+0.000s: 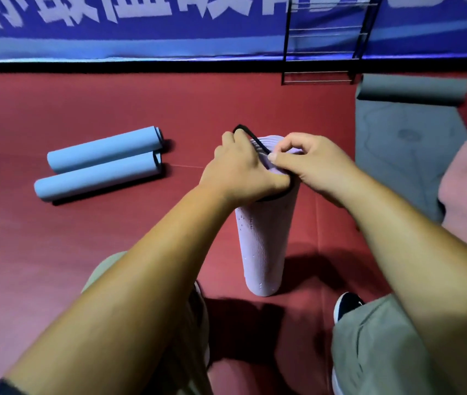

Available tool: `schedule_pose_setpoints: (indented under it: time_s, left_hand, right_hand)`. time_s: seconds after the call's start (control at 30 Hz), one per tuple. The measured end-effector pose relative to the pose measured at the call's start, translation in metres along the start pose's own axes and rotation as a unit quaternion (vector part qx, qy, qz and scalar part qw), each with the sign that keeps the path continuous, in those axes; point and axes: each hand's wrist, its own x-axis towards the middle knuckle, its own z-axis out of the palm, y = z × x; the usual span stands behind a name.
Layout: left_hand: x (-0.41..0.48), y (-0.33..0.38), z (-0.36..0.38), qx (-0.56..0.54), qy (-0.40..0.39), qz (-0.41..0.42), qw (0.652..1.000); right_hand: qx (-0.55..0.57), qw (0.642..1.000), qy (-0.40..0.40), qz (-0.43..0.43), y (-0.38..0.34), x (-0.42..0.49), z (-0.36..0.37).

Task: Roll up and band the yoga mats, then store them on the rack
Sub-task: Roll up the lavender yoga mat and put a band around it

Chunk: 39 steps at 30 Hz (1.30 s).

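Two blue rolls (101,163) lie at left, with red floor (112,238) between them and the upright purple mat (260,246). At its top rim my left hand (238,166) curls its fingers around the black band (251,138), and my right hand (309,163) pinches the same band. A half-unrolled grey mat (397,143) lies near on the right, below the rack (326,44).

- A gym or sports hall: red sports floor (84,238), blue banner (141,38) with large white characters.
- Rolled blue yoga mats (104,149) and a black metal rack (286,38).
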Motion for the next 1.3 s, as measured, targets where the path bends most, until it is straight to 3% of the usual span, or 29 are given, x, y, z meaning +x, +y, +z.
schedule_pose_setpoints:
  time_s: [0.13,0.3,0.4,0.53,0.6,0.7,0.77,0.83,0.97,1.13,1.3]
  left_hand:
    - [0.004,0.008,0.01,0.006,0.023,-0.036,0.999]
    - [0.009,0.012,0.011,0.011,0.004,-0.071,0.997]
    - [0.015,0.004,0.006,-0.04,0.0,-0.077,0.996]
    - [0.019,-0.005,-0.009,-0.034,-0.043,-0.065,0.996]
    - [0.025,-0.009,-0.015,-0.095,-0.09,-0.104,0.986]
    - [0.039,-0.026,-0.018,-0.252,-0.208,-0.213,0.921]
    - [0.047,-0.045,-0.011,-0.304,-0.222,-0.279,0.883]
    - [0.053,-0.069,0.004,-0.312,-0.207,-0.325,0.868]
    - [0.052,-0.093,0.035,-0.359,-0.157,-0.322,0.862]
    - [0.059,-0.107,0.068,-0.376,-0.1,-0.284,0.876]
    - [0.055,-0.137,0.115,-0.37,-0.103,-0.3,0.873]
  right_hand:
    - [-0.113,0.988,0.101,-0.03,0.006,0.005,-0.01]
    - [-0.146,0.974,0.175,0.013,0.025,0.008,-0.01]
    - [-0.117,0.973,0.194,0.046,0.032,0.013,-0.012]
    - [-0.059,0.982,0.154,0.097,0.042,0.027,-0.009]
    - [0.002,0.983,0.11,0.145,0.046,0.034,-0.003]
    - [0.077,0.967,0.047,0.237,0.049,0.04,0.005]
    - [0.141,0.949,0.04,0.278,0.054,0.041,0.01]
    - [0.165,0.94,0.025,0.298,0.064,0.04,0.02]
    - [0.153,0.943,0.011,0.294,0.087,0.044,0.049]
    - [0.041,0.968,0.025,0.247,0.107,0.061,0.059]
    - [-0.072,0.967,-0.045,0.241,0.138,0.068,0.085]
